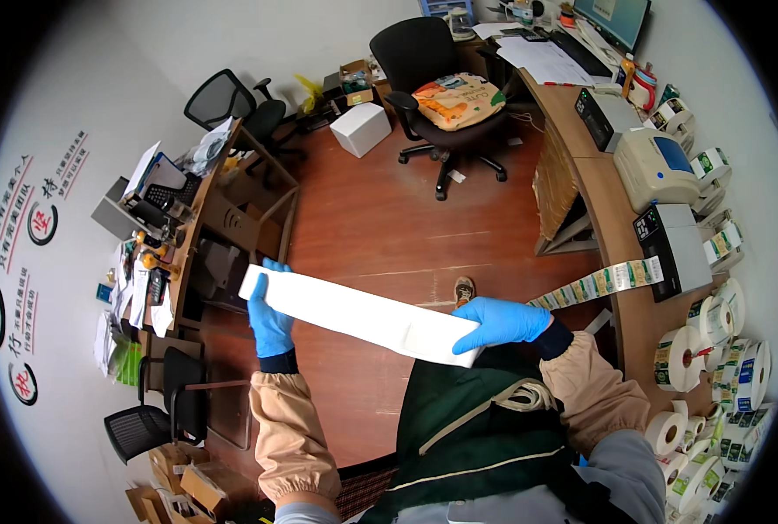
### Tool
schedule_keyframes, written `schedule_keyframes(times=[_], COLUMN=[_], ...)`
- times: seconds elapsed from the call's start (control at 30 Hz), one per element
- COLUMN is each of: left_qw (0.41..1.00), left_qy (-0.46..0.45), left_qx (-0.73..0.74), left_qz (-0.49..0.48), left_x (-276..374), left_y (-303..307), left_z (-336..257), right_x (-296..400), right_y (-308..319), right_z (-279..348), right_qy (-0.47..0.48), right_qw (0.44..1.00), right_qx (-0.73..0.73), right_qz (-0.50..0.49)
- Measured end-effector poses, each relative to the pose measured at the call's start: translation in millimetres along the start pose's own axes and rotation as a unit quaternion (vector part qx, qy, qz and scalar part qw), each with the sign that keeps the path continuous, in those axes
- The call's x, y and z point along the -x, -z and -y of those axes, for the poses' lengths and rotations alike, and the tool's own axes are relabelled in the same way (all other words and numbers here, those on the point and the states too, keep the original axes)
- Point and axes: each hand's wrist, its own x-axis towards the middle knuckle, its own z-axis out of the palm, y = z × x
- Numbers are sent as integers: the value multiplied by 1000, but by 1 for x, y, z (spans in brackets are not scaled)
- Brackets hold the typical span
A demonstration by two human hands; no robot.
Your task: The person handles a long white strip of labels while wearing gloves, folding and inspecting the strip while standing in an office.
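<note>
A long white strip [356, 316], blank on the side facing me, stretches between my two hands at waist height. My left hand [271, 318], in a blue glove, grips its far left end with the thumb on top. The right end is pinched by my right hand [503, 324], gloved the same way, its thumb and fingers over the edge. The strip slants down to the right and has a slight crease near that end. Whatever is on its underside is hidden. Beyond my right hand, a printed label strip [592, 286] hangs from a label printer [674, 252].
The right desk [589, 170] carries another printer [657, 167] and several label rolls [677, 357]. An office chair [454, 98] stands ahead, near a white foam box [361, 130]. On the left are a cluttered desk [192, 229], a black chair [183, 393] and cardboard boxes [212, 488].
</note>
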Motion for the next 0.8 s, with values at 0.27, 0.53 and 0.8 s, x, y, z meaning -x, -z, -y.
schedule_keyframes(times=[0.27,0.53,0.8], left_qw=[882,633,931], left_qy=[-128,-92,73], left_qx=[-447,-559,-184], left_qz=[-77,528,307], left_x=[9,125,148], left_y=[13,-155,-162], left_z=[73,105,118], right_x=[16,5,4], right_y=[-18,-29,-54], right_z=[56,53,58], right_qy=[45,85,144], right_qw=[998,990,967], right_qx=[-11,-83,-169], right_qz=[-31,-76,-124])
